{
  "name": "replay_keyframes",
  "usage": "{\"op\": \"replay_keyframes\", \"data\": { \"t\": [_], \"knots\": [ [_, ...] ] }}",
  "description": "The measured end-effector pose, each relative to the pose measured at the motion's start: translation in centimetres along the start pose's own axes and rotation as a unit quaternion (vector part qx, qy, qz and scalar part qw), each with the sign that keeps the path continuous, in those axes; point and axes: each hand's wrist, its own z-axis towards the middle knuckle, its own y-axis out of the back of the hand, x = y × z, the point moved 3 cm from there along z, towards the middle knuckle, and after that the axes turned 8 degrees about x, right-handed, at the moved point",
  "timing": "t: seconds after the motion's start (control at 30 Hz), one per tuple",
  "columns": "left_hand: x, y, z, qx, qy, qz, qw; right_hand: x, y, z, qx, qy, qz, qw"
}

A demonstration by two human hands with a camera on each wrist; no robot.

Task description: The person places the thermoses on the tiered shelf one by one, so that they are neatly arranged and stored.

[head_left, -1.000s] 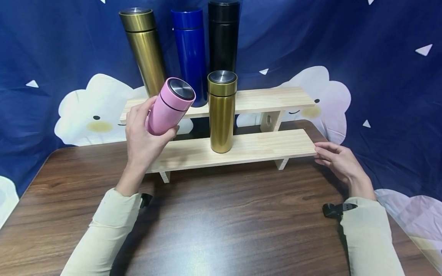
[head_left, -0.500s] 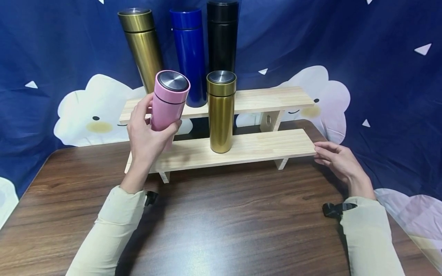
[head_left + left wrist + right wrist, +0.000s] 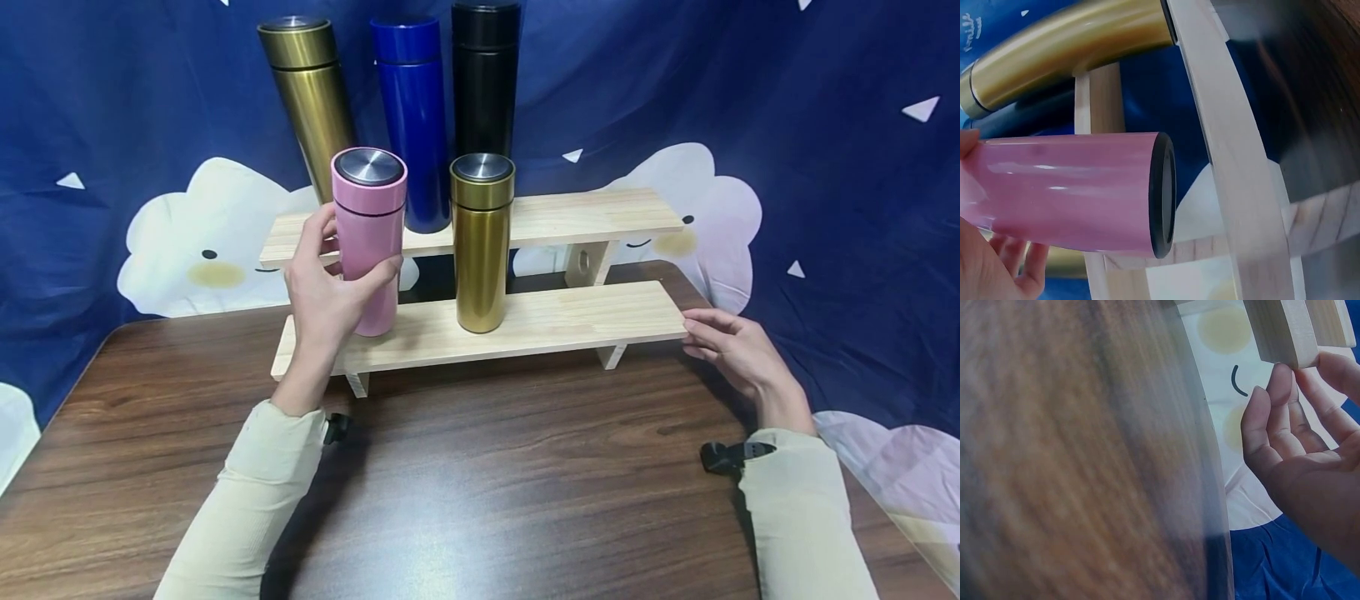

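Observation:
My left hand (image 3: 322, 292) grips a pink thermos bottle (image 3: 369, 242) with a steel-topped lid, thumb on its near side and fingers round the far side. The bottle is nearly upright over the left part of the lower wooden shelf (image 3: 585, 312). In the left wrist view, a gap shows between the black base of the pink thermos bottle (image 3: 1072, 190) and the shelf board (image 3: 1222, 144). To its right, a gold thermos bottle (image 3: 482, 258) stands on the same shelf. My right hand (image 3: 738, 354) pinches the right end of this shelf with its fingertips.
Behind, on the upper shelf (image 3: 600, 215), stand a taller gold bottle (image 3: 311, 108), a blue bottle (image 3: 412, 125) and a black bottle (image 3: 485, 92). The two-tier rack stands on a brown wooden table (image 3: 487, 483). A blue cloth with clouds (image 3: 825, 208) hangs behind.
The pink thermos bottle has gone from tilted to nearly upright and come down toward the lower shelf in my left hand. My right hand has stayed at the shelf's end.

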Motion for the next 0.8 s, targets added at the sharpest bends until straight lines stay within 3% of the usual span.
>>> {"op": "replay_keyframes", "data": {
  "t": [0.33, 0.8],
  "knots": [
    [0.4, -0.7, -0.2, -0.005, 0.022, -0.038, 0.999, 0.0, 0.1, 0.0, -0.002, -0.007, -0.002, 1.0],
    [0.6, -1.6, -0.1, -0.016, 0.01, -0.04, 0.999, 0.1, 0.1, 0.0, -0.001, -0.007, -0.01, 0.9999]
  ]
}}
